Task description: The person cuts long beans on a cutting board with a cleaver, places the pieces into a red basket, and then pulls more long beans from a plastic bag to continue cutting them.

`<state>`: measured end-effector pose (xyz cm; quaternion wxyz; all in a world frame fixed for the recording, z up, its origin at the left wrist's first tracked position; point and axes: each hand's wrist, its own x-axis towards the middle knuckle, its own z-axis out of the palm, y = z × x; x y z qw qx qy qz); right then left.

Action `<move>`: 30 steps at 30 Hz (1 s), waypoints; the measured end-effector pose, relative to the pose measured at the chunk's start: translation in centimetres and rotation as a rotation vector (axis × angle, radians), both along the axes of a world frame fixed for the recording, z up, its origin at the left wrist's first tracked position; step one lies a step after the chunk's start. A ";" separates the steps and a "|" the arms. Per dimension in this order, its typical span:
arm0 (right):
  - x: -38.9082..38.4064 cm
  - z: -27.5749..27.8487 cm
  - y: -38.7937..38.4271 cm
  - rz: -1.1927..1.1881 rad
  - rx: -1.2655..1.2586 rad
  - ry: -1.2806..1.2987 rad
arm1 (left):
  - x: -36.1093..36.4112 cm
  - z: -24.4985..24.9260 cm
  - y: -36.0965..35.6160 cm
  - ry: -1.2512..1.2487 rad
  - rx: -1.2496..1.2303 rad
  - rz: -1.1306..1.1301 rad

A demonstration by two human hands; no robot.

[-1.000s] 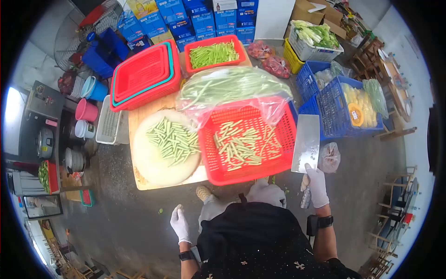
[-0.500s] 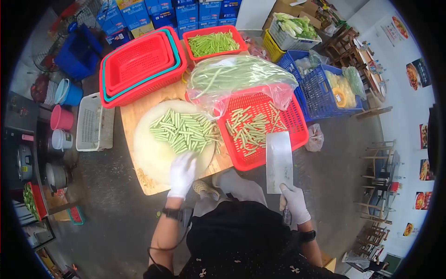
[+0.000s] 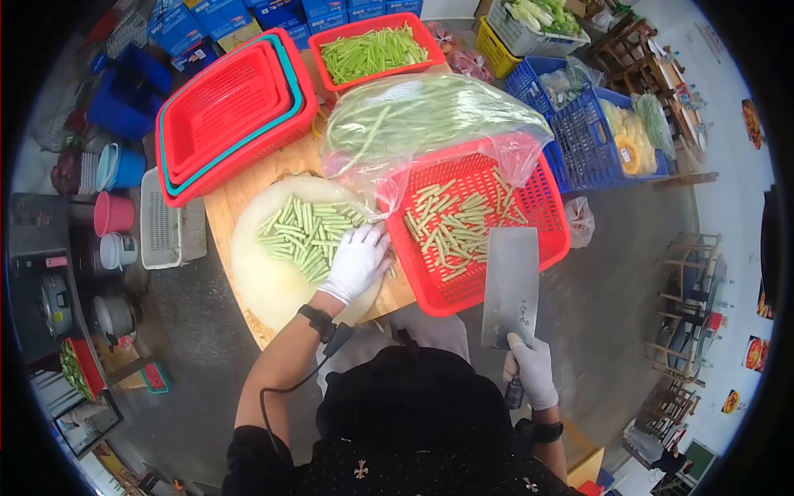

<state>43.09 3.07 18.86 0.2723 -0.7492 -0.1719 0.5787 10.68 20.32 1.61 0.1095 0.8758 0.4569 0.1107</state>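
Observation:
My left hand point(image 3: 359, 263), in a white glove, lies over the right side of a pile of cut green beans point(image 3: 303, 235), fingers stretched out and touching them. The pile sits on a pale round cutting board point(image 3: 261, 285). My right hand point(image 3: 532, 369), also gloved, grips the dark handle of a cleaver point(image 3: 511, 285), its broad blade pointing away from me. Beyond the blade, a red perforated basket point(image 3: 430, 299) holds more cut bean pieces point(image 3: 453, 227). A clear plastic bag of long green beans point(image 3: 430, 116) lies across the basket's far edge.
Nested red and teal baskets point(image 3: 231, 116) stand at the far left of the wooden table point(image 3: 217, 227). Behind the bag is a red basket of cut green stalks point(image 3: 372, 51). Blue crates point(image 3: 583, 145) stand to the right, a white crate point(image 3: 172, 227) on the floor to the left.
My left hand has moved right and forward from the board's near edge onto the right side of the bean pile. My right hand still holds the cleaver beside the basket. The view has shifted slightly.

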 end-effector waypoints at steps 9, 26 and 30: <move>-1.8 0.3 -1.7 -0.154 -0.033 -0.075 | -2.0 -2.6 1.6 -0.150 0.020 -0.057; -11.6 0.2 -6.6 -0.227 -0.116 -0.052 | -7.8 -3.4 0.1 -0.423 0.096 0.057; -13.6 -0.2 -6.2 -0.180 -0.193 -0.047 | -9.2 -4.2 -0.5 -0.416 0.085 0.039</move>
